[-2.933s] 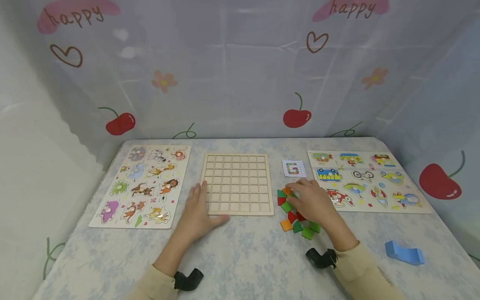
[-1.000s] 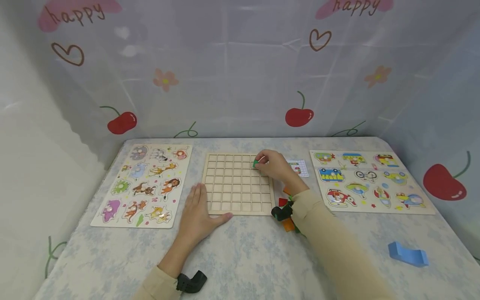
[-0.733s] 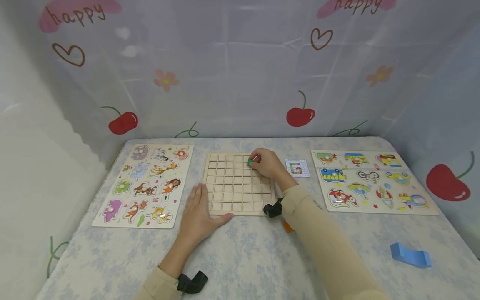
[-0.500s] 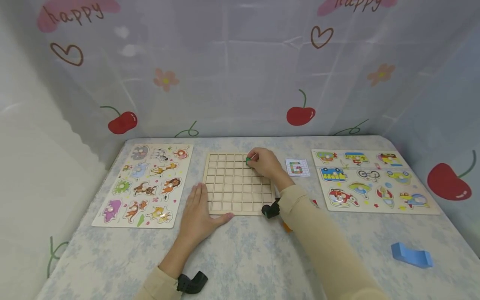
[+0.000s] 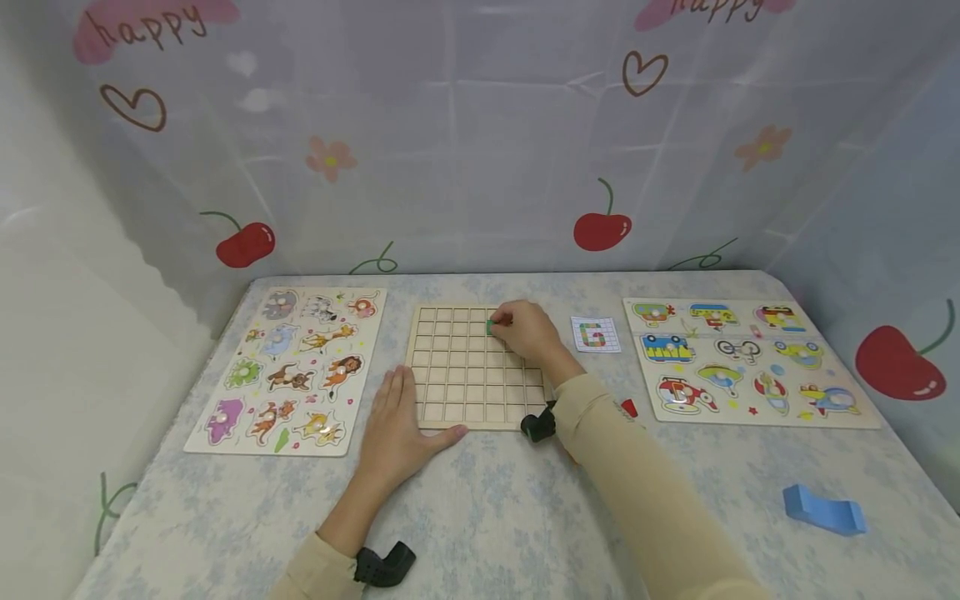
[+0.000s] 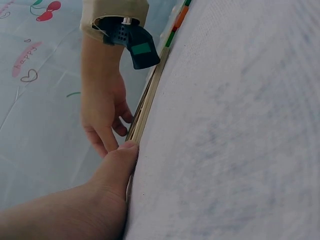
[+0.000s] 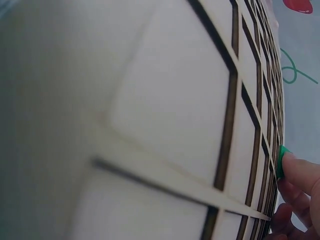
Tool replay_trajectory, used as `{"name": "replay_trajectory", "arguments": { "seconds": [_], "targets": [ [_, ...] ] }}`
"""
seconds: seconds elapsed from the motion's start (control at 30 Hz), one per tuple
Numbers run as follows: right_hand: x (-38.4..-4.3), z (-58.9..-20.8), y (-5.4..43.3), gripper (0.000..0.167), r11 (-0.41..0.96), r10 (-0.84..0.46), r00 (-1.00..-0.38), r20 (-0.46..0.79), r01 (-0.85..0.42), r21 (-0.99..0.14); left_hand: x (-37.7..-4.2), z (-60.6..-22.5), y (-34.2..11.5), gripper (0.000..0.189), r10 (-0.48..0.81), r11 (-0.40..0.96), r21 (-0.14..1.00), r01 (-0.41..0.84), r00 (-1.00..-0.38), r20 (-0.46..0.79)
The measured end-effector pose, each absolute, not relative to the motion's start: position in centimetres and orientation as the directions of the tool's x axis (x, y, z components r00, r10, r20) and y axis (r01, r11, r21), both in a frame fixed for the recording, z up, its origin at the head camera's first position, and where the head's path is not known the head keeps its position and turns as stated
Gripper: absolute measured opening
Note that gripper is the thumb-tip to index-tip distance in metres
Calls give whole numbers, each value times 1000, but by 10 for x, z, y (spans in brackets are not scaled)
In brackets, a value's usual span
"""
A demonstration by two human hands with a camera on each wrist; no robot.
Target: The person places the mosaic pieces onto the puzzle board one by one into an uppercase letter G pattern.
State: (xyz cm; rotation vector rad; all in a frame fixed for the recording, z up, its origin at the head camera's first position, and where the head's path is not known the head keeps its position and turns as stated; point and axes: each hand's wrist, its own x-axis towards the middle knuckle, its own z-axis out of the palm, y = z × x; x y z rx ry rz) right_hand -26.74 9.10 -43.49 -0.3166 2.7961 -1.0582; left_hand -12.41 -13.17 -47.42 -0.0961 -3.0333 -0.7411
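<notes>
My right hand (image 5: 528, 333) pinches a small green tile (image 5: 490, 327) between thumb and finger over the upper right part of the wooden grid board (image 5: 465, 367). In the right wrist view the green tile (image 7: 281, 160) stands tilted at the fingertips, close to the grid's dividers; whether it touches the board I cannot tell. My left hand (image 5: 393, 437) lies at the board's lower left corner, fingers straight along its left side and thumb by the front edge. The left wrist view shows the left thumb (image 6: 117, 167) against the board's edge. All the visible grid cells hold no tiles.
A card with a G pattern (image 5: 596, 335) lies right of the board. My right sleeve covers most of the loose tiles; one red tile (image 5: 629, 408) shows. An animal puzzle (image 5: 292, 375) is left, a vehicle puzzle (image 5: 738, 362) right, a blue block (image 5: 823, 510) front right.
My right hand has gone from the loose tiles to the board with a green tile, then shifted left across the upper cells. The left hand keeps its place on the board.
</notes>
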Motion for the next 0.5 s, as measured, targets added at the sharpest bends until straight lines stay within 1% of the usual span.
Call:
{"name": "replay_trajectory", "arguments": {
  "seconds": [0.27,0.5],
  "targets": [
    [-263,-433,91,21,758,-230,-971,-72,-132,-639,-124,-475,-132,132,56,886,460,65,-998,33],
    [-260,-429,98,20,785,-244,-967,-77,-150,-601,-124,-474,-132,133,54,884,464,60,-998,24]
  ]
}}
